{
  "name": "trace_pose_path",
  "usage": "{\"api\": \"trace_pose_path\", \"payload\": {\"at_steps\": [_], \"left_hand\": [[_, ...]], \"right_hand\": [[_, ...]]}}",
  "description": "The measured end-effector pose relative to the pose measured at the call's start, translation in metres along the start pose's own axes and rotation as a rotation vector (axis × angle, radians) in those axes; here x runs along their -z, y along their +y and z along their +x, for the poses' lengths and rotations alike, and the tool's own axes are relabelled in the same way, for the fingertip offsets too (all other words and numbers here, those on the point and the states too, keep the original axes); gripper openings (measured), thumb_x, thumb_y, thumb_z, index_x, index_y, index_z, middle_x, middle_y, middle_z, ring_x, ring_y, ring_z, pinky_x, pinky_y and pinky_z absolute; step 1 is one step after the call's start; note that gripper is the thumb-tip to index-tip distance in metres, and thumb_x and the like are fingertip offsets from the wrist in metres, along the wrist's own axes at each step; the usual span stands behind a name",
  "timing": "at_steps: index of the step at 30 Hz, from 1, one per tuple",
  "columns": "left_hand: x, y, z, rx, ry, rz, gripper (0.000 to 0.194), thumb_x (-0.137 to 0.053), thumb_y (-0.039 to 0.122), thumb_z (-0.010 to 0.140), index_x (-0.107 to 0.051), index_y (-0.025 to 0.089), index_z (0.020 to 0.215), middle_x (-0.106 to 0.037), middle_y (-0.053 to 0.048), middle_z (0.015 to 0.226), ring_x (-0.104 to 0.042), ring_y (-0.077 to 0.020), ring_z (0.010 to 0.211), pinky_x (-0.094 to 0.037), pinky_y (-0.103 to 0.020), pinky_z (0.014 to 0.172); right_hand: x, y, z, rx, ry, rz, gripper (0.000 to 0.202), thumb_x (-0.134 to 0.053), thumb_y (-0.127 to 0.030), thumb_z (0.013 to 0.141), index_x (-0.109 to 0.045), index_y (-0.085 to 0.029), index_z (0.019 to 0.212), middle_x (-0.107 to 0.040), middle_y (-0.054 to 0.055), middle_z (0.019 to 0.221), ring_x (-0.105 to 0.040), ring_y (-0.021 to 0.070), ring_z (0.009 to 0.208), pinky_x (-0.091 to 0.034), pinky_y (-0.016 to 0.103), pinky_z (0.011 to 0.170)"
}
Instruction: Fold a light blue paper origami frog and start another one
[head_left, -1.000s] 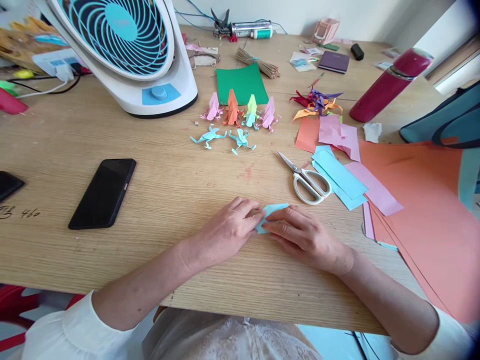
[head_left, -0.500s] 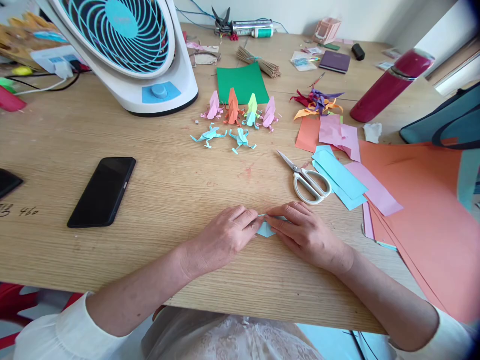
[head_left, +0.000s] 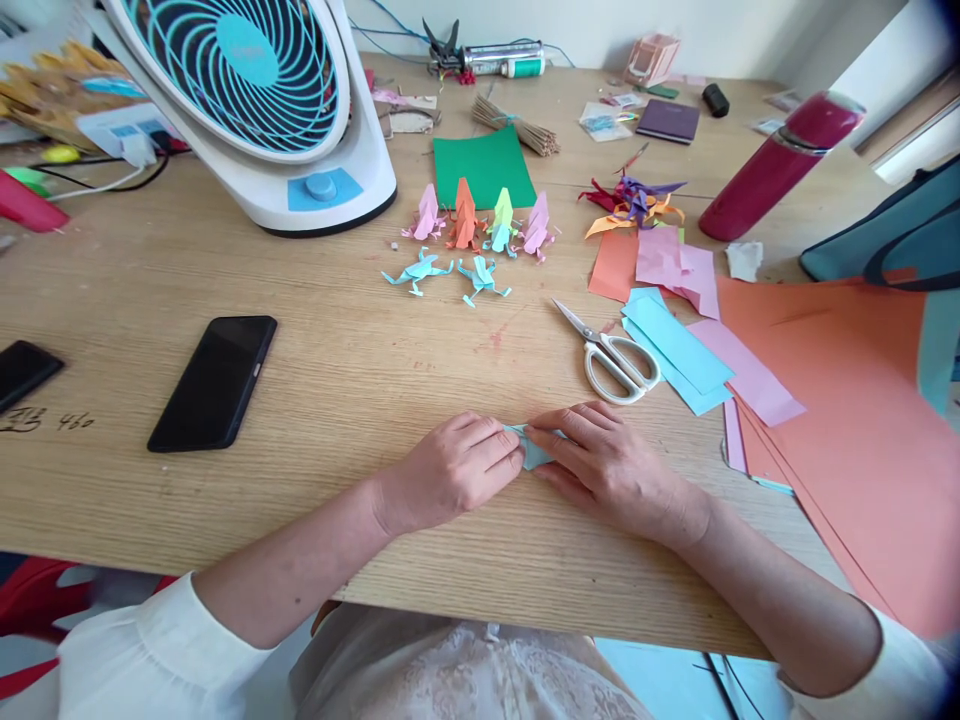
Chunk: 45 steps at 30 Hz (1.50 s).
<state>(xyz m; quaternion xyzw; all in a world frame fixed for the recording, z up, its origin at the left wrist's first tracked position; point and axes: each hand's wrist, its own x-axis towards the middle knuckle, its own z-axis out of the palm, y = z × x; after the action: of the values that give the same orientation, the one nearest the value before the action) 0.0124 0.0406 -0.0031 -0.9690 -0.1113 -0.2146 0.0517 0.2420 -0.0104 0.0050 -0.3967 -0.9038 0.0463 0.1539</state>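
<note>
A small folded piece of light blue paper (head_left: 534, 455) lies on the table between my two hands, mostly covered by fingers. My left hand (head_left: 457, 462) grips its left end, fingers closed together. Over its right part, my right hand (head_left: 604, 462) presses with bent fingers. White-handled scissors (head_left: 611, 355) lie just beyond my right hand, blades pointing away to the left. Farther off stand several folded paper figures, among them an orange one (head_left: 465, 220) and a light blue one (head_left: 484, 278).
Light blue paper strips (head_left: 679, 345) and large orange sheets (head_left: 832, 400) lie on the right. A magenta flask (head_left: 780, 170) stands behind them. On the left are a black phone (head_left: 214, 383) and a white fan (head_left: 375, 160). A green sheet (head_left: 484, 165) lies at the back.
My left fingers have shifted on the light blue paper and now cover more of its lower left part. My right hand stays nearly in place. The view has moved slightly.
</note>
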Motion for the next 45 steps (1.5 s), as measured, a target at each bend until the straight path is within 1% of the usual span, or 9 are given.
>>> {"api": "trace_pose_path", "payload": {"at_steps": [3,8,13,17,20,25,32,38,45], "left_hand": [[-0.001,0.0,0.001,0.083,0.035,-0.067,0.012,-0.054,0.014,0.092,-0.065,0.014,0.098,-0.069,-0.006,0.093,-0.061,-0.0168,0.087,-0.05,-0.031,0.076],[0.0,-0.001,0.003,0.196,0.027,-0.187,0.012,-0.053,0.014,0.092,-0.065,0.016,0.093,-0.068,-0.005,0.092,-0.061,-0.0151,0.085,-0.051,-0.03,0.077],[0.002,0.001,0.002,0.156,0.057,-0.193,0.011,-0.055,0.017,0.091,-0.065,0.017,0.097,-0.069,-0.006,0.104,-0.061,-0.0176,0.1,-0.051,-0.032,0.087],[-0.001,0.002,0.005,0.133,0.045,-0.115,0.011,-0.054,0.017,0.092,-0.065,0.016,0.093,-0.07,-0.005,0.098,-0.061,-0.0171,0.092,-0.05,-0.031,0.082],[-0.004,0.003,0.007,0.116,0.024,-0.083,0.013,-0.052,0.014,0.093,-0.063,0.015,0.086,-0.069,-0.005,0.096,-0.061,-0.0162,0.089,-0.05,-0.03,0.081],[-0.006,0.003,0.006,0.126,0.038,-0.107,0.013,-0.051,0.014,0.094,-0.063,0.015,0.088,-0.068,-0.007,0.107,-0.062,-0.0164,0.097,-0.052,-0.03,0.085],[-0.004,0.004,0.005,0.121,0.028,-0.112,0.014,-0.05,0.014,0.094,-0.064,0.014,0.092,-0.07,-0.007,0.093,-0.063,-0.0163,0.094,-0.053,-0.029,0.083],[-0.004,0.004,0.005,0.13,0.018,-0.126,0.014,-0.05,0.014,0.095,-0.063,0.014,0.09,-0.07,-0.007,0.093,-0.063,-0.0167,0.094,-0.053,-0.03,0.083],[-0.006,0.003,0.005,0.152,0.013,-0.161,0.017,-0.048,0.013,0.095,-0.061,0.014,0.083,-0.069,-0.006,0.09,-0.064,-0.015,0.089,-0.054,-0.029,0.084]], "right_hand": [[0.001,0.0,0.0,0.016,0.014,-0.022,0.026,-0.053,-0.024,0.094,-0.06,-0.016,0.118,-0.066,0.012,0.109,-0.061,0.0222,0.092,-0.045,0.04,0.084],[0.0,-0.001,0.002,0.035,0.075,-0.048,0.016,-0.051,-0.014,0.093,-0.064,-0.016,0.102,-0.068,0.01,0.103,-0.061,0.0197,0.087,-0.045,0.038,0.082],[-0.002,-0.003,0.003,0.041,0.087,-0.068,0.016,-0.05,-0.014,0.093,-0.065,-0.016,0.094,-0.068,0.009,0.1,-0.06,0.0185,0.082,-0.045,0.036,0.078],[-0.001,-0.005,0.004,0.036,0.126,-0.083,0.016,-0.05,-0.013,0.093,-0.065,-0.016,0.092,-0.068,0.009,0.093,-0.059,0.0173,0.078,-0.044,0.034,0.075],[0.001,-0.007,0.004,0.024,0.137,-0.077,0.015,-0.051,-0.012,0.093,-0.064,-0.015,0.097,-0.069,0.009,0.094,-0.06,0.0172,0.077,-0.044,0.033,0.075],[0.0,-0.008,0.003,-0.027,0.114,-0.01,0.017,-0.05,-0.018,0.095,-0.061,-0.013,0.107,-0.07,0.009,0.094,-0.062,0.0184,0.081,-0.045,0.034,0.076],[-0.001,-0.008,0.003,-0.041,0.109,-0.01,0.017,-0.05,-0.021,0.096,-0.064,-0.015,0.104,-0.07,0.01,0.096,-0.063,0.0197,0.084,-0.046,0.036,0.077],[0.0,-0.014,0.005,-0.029,0.116,-0.038,0.015,-0.052,-0.016,0.094,-0.066,-0.014,0.099,-0.069,0.012,0.1,-0.062,0.022,0.089,-0.049,0.038,0.078],[-0.01,-0.018,0.003,0.013,0.098,-0.072,0.016,-0.049,-0.014,0.095,-0.064,-0.014,0.1,-0.068,0.012,0.104,-0.061,0.021,0.091,-0.049,0.036,0.078]]}}
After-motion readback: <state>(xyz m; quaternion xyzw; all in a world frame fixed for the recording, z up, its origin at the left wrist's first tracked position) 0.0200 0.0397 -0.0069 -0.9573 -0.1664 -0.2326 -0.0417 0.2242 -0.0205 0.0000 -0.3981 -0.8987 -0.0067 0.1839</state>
